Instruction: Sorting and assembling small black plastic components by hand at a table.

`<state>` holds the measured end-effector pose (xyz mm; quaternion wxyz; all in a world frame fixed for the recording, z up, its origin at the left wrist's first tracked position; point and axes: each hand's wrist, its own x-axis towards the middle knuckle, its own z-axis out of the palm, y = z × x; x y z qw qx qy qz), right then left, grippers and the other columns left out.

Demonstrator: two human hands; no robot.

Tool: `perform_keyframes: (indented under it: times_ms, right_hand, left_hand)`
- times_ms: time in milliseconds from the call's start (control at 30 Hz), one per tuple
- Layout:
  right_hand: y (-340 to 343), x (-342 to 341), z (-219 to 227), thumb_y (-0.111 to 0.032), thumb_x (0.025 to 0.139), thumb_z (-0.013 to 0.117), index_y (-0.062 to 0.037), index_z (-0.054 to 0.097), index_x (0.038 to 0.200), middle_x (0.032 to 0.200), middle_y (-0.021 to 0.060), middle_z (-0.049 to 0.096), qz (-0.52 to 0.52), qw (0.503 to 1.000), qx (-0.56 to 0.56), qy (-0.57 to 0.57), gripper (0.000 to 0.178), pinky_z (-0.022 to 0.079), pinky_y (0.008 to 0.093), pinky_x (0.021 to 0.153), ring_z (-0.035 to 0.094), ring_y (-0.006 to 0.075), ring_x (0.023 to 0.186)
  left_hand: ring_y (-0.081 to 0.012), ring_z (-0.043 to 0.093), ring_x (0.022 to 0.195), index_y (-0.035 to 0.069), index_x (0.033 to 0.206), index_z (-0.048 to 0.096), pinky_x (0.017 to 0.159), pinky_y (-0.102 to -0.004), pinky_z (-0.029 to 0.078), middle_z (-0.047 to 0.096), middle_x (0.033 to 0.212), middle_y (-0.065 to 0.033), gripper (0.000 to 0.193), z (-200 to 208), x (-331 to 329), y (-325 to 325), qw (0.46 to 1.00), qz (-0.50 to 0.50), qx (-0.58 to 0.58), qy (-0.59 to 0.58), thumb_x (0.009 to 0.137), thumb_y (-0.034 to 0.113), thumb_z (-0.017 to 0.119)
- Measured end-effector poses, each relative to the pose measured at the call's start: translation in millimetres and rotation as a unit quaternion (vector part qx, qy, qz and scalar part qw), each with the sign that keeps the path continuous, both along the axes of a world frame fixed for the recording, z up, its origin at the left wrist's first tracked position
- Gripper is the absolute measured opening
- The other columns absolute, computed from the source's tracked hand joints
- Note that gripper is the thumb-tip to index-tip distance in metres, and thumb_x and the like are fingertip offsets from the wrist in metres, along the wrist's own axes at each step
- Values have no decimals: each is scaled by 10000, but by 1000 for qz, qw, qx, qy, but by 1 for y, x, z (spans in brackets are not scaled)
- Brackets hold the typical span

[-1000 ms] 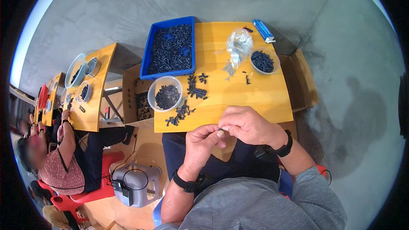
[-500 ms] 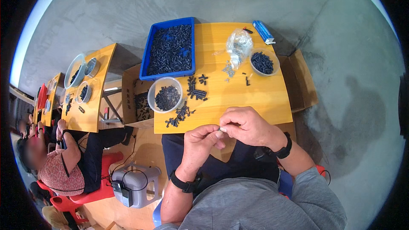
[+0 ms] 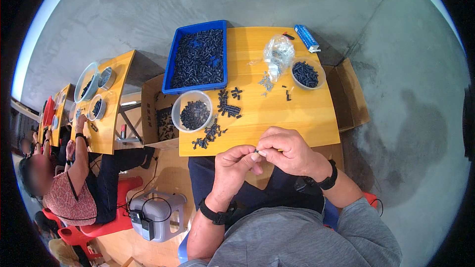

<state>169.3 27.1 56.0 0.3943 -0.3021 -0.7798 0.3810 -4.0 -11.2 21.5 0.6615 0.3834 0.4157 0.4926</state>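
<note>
My left hand (image 3: 237, 163) and my right hand (image 3: 286, 149) meet just off the near edge of the yellow table (image 3: 277, 118). Thumb and fingers of both are closed in a pinch around a small dark piece (image 3: 256, 152), mostly hidden by the fingertips. Nearest to them on the table lies a loose pile of small black cylindrical parts (image 3: 212, 132). Beside it stands a clear round tub (image 3: 174, 113) holding more of these parts. Short black rods (image 3: 228, 109) lie in a cluster farther back.
A blue tray (image 3: 168, 90) full of black parts stands at the back left. At the right are a plastic bag (image 3: 278, 52), small silvery pieces (image 3: 266, 83), another tub (image 3: 321, 80) and a blue box (image 3: 307, 37). Cardboard boxes (image 3: 354, 94) flank the table. A co-worker (image 3: 74, 195) sits left.
My right hand has shifted slightly, still pinching against the left. At the left table, the co-worker's arm has reached forward toward the tubs.
</note>
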Motion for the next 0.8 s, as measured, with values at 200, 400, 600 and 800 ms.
perform_keyframes:
  times_ms: [200,400,600,800]
  right_hand:
    - [0,0,1,19,791,606,-12,593,825,755,100,575,-4,1000,0,9,47,462,346,607,575,261,702]
    - [3,3,-2,13,791,609,-17,591,828,759,100,567,10,1000,6,-4,51,461,348,602,574,263,697]
    - [8,6,-3,4,790,612,-25,599,851,770,109,559,24,999,10,-23,68,464,359,597,575,286,684]
    - [8,9,-9,31,786,603,-14,611,881,778,103,579,44,996,6,-79,105,467,329,606,583,255,681]
  left_hand:
    - [-141,615,613,-45,928,643,564,-247,522,656,780,-97,91,-1,0,1,1000,-3,3,-15,851,-25,600]
    - [-148,619,619,-45,924,643,568,-251,529,656,787,-104,86,-2,-1,3,1000,-16,3,-19,852,-19,604]
    - [-143,618,608,-42,901,647,564,-250,531,656,777,-97,71,-3,0,7,1000,-28,0,-14,856,-18,597]
    - [-110,621,633,-31,912,653,593,-224,498,652,767,-53,74,-4,-2,8,998,-57,-32,7,856,-17,607]
